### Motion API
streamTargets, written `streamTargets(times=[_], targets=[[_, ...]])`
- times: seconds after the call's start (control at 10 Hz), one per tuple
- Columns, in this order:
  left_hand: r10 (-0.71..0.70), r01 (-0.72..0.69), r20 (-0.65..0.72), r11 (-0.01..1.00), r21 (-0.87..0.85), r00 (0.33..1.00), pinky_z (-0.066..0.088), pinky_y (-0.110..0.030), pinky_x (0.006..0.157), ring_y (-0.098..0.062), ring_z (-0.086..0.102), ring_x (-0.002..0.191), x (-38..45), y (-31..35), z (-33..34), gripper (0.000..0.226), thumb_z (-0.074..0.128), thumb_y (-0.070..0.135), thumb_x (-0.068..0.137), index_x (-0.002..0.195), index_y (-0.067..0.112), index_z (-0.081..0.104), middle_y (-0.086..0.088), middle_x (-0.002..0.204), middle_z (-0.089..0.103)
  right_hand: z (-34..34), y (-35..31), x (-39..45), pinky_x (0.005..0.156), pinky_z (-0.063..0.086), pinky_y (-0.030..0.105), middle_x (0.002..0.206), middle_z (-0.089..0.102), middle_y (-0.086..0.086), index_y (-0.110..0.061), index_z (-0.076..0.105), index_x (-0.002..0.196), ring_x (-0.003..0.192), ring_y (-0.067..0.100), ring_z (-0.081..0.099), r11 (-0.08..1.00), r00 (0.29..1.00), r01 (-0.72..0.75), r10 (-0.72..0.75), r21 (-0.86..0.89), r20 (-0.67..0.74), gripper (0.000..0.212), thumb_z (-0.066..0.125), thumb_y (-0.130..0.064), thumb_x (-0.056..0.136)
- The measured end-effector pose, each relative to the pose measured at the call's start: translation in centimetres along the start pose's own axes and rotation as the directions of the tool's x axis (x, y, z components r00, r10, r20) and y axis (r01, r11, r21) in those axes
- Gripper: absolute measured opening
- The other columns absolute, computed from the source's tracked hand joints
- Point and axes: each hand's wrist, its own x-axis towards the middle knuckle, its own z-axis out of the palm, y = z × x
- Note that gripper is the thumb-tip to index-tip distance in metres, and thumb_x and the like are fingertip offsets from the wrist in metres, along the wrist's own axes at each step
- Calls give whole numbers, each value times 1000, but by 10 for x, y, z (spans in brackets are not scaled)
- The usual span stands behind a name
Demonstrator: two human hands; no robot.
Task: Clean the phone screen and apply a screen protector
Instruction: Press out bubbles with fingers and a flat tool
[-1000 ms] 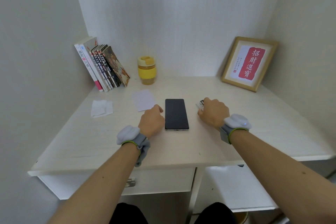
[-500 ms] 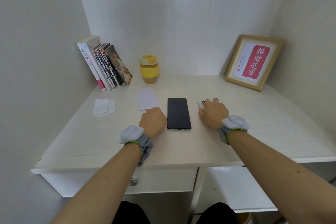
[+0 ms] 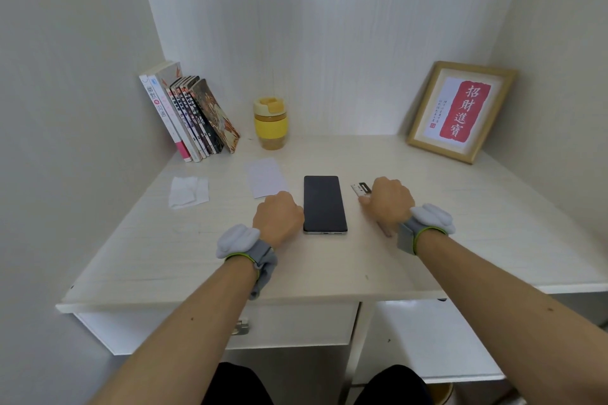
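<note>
— So where does the phone (image 3: 325, 204) lie?

— Flat on the bench (image 3: 460, 240), dark screen up, between the two hands. Its long axis runs away from the person, the port end nearest the front edge.

— Which hand is nearer?

— The left hand (image 3: 278, 219); its knuckles sit just beside the phone's near left corner, perhaps touching it. Its fingers are curled under into a loose fist with nothing visibly held. The right hand (image 3: 390, 202) rests a little apart on the other side, fingers also curled, and a thin stick-like item shows beneath it; whether it is gripped cannot be told.

— And the cleaning things?

— A small printed packet (image 3: 359, 188) lies just beyond the right hand's knuckles, between that hand and the phone's far right corner. A white sheet (image 3: 267, 177) lies just ahead of the left hand, and a crumpled white wipe (image 3: 188, 191) sits well out to the left.

— So the coming move?

— Probably a short forward reach: the right hand for the packet, or the left for the sheet. The screen looks untouched, so cleaning seems not yet begun.
</note>
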Motion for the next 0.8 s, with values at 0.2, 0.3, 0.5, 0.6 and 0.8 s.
streamTargets(times=[0.2, 0.3, 0.5, 0.6, 0.8], targets=[[4, -4, 18, 999, -42, 1000, 50, -32, 71, -30, 65, 81, 6, -5, 2, 27, 50, 18, 89, 92, 0, 70, -14, 91, 71, -2, 0, 2, 82, 47, 36, 116, 62, 19, -3, 60, 109, 106, 37, 58, 996, 998, -36, 32, 83, 45, 34, 58, -33, 91], [8, -7, 19, 999, -45, 1000, 53, -34, 76, -30, 65, 82, 8, -5, 3, 27, 50, 20, 89, 93, 2, 69, -13, 92, 70, 1, -3, 1, 85, 47, 37, 119, 60, 19, -4, 60, 110, 108, 36, 58, 997, 999, -47, 45, 63, 31, 36, 57, -35, 92], [3, -2, 21, 998, -57, 1000, 52, -33, 77, -29, 65, 85, 9, -7, 3, 27, 51, 18, 89, 97, 1, 70, -12, 97, 71, 1, -7, 1, 93, 44, 39, 124, 56, 19, -5, 58, 115, 114, 36, 54, 998, 998, -55, 54, 8, 22, 37, 55, -35, 95], [14, -13, 27, 999, -43, 1000, 51, -34, 78, -30, 66, 89, 9, -7, 3, 26, 50, 16, 89, 96, 0, 70, -13, 99, 71, -3, -6, 3, 93, 46, 38, 121, 58, 18, -4, 58, 113, 111, 36, 57, 991, 994, -99, 94, 90, 62, 32, 59, -27, 91], [7, -1, 74, 996, -86, 997, 50, -32, 79, -29, 65, 90, 16, -11, -4, 25, 47, 12, 91, 95, -1, 68, -12, 100, 69, -4, -2, 1, 85, 43, 36, 107, 58, 20, -4, 59, 98, 112, 37, 56, 987, 997, -55, 46, 148, 62, 38, 45, -39, 99]])
